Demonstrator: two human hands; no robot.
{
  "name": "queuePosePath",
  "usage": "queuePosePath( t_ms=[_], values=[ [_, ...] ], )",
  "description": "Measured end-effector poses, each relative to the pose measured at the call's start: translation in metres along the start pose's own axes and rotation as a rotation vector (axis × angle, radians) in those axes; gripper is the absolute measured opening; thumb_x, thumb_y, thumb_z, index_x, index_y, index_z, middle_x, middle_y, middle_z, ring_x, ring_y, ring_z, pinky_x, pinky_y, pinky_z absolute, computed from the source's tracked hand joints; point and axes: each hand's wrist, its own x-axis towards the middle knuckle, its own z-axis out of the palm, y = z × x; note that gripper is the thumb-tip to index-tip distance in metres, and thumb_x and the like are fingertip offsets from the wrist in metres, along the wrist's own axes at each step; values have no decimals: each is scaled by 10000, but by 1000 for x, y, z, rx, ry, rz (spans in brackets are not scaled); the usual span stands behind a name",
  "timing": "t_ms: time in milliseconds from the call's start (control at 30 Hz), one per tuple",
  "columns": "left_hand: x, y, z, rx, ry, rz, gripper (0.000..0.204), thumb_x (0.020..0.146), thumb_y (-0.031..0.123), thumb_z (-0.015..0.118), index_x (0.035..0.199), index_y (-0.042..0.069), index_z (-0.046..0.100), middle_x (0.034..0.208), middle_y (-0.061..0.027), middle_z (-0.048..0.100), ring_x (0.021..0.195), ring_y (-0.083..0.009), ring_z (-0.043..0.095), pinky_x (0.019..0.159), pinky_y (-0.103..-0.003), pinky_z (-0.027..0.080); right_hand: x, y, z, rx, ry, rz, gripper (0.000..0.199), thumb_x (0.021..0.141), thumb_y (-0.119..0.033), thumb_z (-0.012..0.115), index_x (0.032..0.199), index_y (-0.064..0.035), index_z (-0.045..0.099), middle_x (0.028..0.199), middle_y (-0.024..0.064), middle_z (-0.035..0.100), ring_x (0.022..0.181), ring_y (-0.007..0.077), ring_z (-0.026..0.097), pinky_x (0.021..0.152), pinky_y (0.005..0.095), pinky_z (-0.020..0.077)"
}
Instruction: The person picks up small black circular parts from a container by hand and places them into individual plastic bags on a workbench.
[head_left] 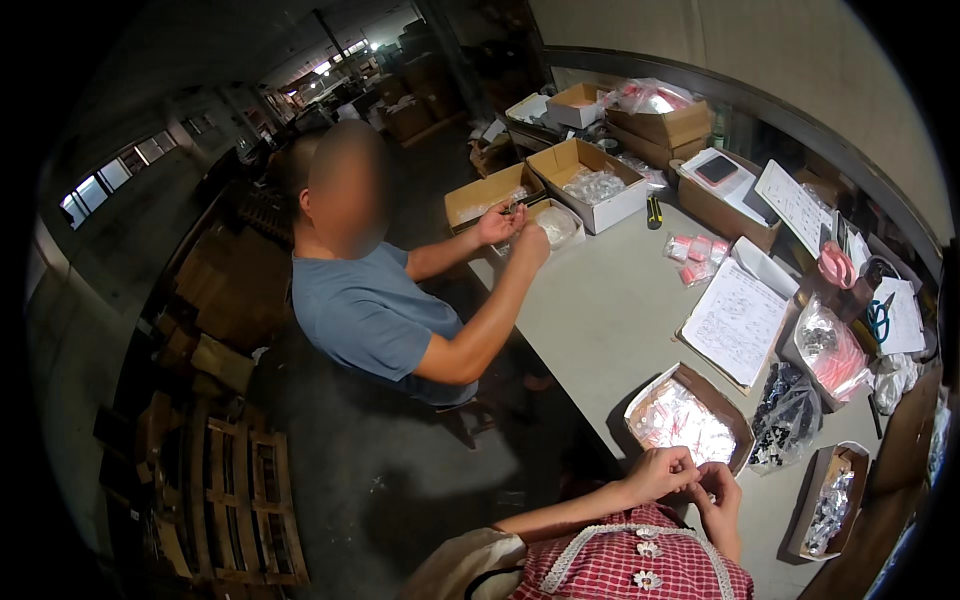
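My left hand (662, 476) and my right hand (716, 496) meet at the near edge of the table, fingertips pinched together. Something small and pale shows at the right fingers; what it is I cannot make out. Just beyond them lies an open cardboard box (741, 455) full of small clear plastic bags (685, 420) with red marks. To its right is a clear bag of small black parts (785, 418). Further right, near my right hand, stands a narrow box (806, 535) of shiny silver packets (830, 512).
Across the table's left side, a co-worker in a blue-grey T-shirt (370, 315) handles a small dark piece over boxes (615, 210). A clipboard with paper (735, 325), pink packets (697, 252), a yellow-black cutter (654, 212) and blue-handled scissors (880, 318) lie further off. Wooden pallets (245, 500) stand on the floor.
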Motion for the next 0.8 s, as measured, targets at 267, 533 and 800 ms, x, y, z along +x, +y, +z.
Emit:
queuePosePath(
  t_ms=[267,533,800],
  values=[
    [6,-3,6,44,-38,38,140,948,117,653,920,-20,646,800,-40,684,708,-82,634,625,-239,520,-2,15,-8,126,129,83,88,868,-15,684,924,2,618,818,25,650,749,84,616,677,230,498],
    [1,3,1,-173,29,-124,91,938,70,635,955,-16,656,849,-54,701,751,-98,671,680,-248,550,5,-3,-1,-64,97,22,144,879,-116,709,957,-7,659,829,45,680,744,98,624,672,263,509],
    [6,16,10,-34,-27,-83,48,905,6,650,939,-27,661,836,-43,702,739,-67,654,653,-192,520,-7,-16,-11,-209,57,-75,250,858,-167,713,1054,-30,639,954,148,665,865,284,661,764,373,523]
  ],
)
